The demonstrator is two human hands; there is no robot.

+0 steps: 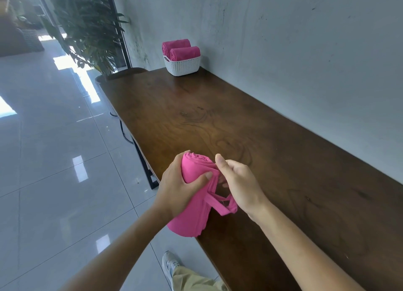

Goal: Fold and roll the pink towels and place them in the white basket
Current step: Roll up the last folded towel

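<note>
Your grey shoe (pixel 171 266) and tan trouser leg (pixel 196 279) are down at the bottom, on the shiny tiled floor (pixel 54 159). Just above them your two bare arms reach out to the soft, rolled-up pink towel (pixel 192 207).

Your left hand (pixel 178 186) grips the roll. Its fingers curl round the far side and the thumb presses on the front. Your right hand (pixel 239 181) is at the open end of the roll. Its fingers curl in on the loose layers and its thumb sticks up. The fingertips are partly hidden, so you cannot see just how much cloth they have. A thin loose strip of the towel hangs in a loop under that wrist.

The towel is at the near edge of the long dark wooden table (pixel 218 116). Its lower end hangs past the edge, over the floor.

The white woven plastic basket (pixel 182 66) sits at the far end of the table, well apart from you. Two rolled pink towels (pixel 185 51) already stand in it.

Here is what could go wrong. If your left hand lets go a little, the roll may come undone. The hanging strip may pull out more cloth. The roll could also slip down to the floor. The basket looks quite full, so pushing this one in may squash it.
</note>
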